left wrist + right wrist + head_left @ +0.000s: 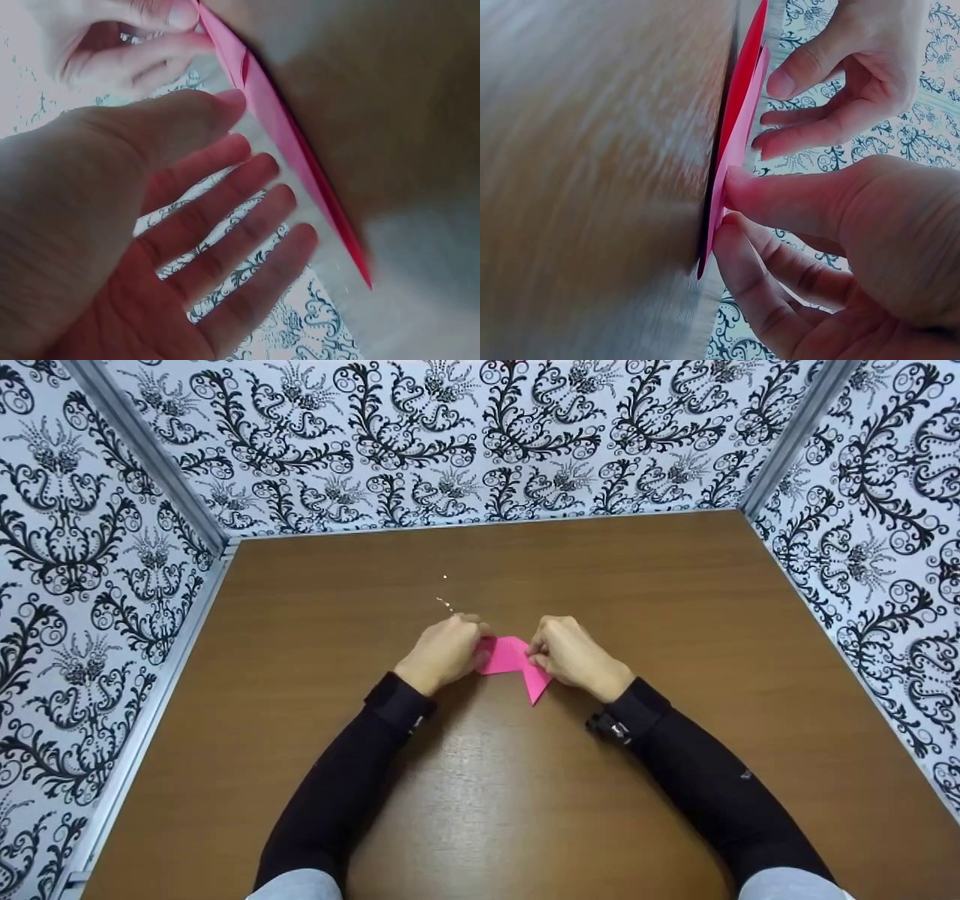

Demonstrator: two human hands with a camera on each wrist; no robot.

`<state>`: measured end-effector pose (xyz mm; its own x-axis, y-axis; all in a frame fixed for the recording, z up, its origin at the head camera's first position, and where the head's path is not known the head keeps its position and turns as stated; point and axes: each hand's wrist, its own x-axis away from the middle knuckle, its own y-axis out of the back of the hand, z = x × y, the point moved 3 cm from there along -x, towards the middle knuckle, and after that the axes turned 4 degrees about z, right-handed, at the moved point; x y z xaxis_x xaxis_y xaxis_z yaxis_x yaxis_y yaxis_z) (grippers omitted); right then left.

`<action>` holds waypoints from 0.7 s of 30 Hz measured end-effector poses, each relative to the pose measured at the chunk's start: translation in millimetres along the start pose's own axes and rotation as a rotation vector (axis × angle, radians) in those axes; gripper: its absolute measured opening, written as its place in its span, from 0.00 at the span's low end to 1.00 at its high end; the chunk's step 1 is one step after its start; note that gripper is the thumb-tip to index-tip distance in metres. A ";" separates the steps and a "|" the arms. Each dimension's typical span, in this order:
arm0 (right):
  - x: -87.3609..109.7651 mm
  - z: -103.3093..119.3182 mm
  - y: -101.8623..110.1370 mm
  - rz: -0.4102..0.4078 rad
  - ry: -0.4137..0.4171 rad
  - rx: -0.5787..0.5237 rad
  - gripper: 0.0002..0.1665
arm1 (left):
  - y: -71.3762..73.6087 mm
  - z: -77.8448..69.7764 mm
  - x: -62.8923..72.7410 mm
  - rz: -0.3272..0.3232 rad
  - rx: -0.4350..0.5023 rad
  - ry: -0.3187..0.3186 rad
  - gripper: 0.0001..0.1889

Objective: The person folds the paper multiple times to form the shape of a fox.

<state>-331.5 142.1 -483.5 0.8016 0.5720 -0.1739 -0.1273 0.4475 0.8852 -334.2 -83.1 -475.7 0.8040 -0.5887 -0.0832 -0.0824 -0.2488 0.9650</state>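
Note:
A folded piece of bright pink paper (504, 655) lies on the brown table between both hands, with one pointed flap angled toward the front. My left hand (445, 652) is at its left end; in the left wrist view the thumb touches the paper (274, 124), and the other fingers (217, 225) are extended and spread along it. On the paper's right part, my right hand (577, 656) pinches an edge between thumb and forefinger, as the right wrist view shows at close range. Layers of the paper (739, 112) stand slightly apart there.
The wooden table (480, 810) stretches around the hands. White panels with black scrollwork (480, 442) enclose it at the back and both sides, joined by metal corner posts (154, 450). Small bright specks (446, 604) show on the table beyond the left hand.

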 end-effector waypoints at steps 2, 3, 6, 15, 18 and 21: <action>0.2 0.0 -0.1 -0.001 0.005 0.002 0.06 | 3.4 5.5 2.3 -0.003 0.005 0.046 0.10; 0.4 0.0 0.1 -0.001 0.007 0.002 0.06 | 4.8 8.4 3.3 -0.001 0.005 0.071 0.10; 0.9 0.0 0.4 0.001 0.011 0.003 0.06 | 7.9 17.0 5.4 0.011 0.008 0.140 0.12; 1.8 -0.6 0.7 0.015 -0.008 -0.003 0.06 | 10.4 32.5 5.4 0.016 0.077 0.234 0.15; 1.6 -0.5 0.2 0.015 -0.001 -0.002 0.04 | 9.7 34.7 5.9 0.009 0.077 0.244 0.16; 1.3 -0.3 -0.6 0.016 0.006 0.007 0.02 | 8.8 35.9 7.0 0.010 0.071 0.261 0.16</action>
<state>-330.6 142.7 -484.4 0.7962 0.5829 -0.1620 -0.1363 0.4336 0.8907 -350.4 -117.0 -476.7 0.9269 -0.3753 0.0025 -0.1250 -0.3025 0.9449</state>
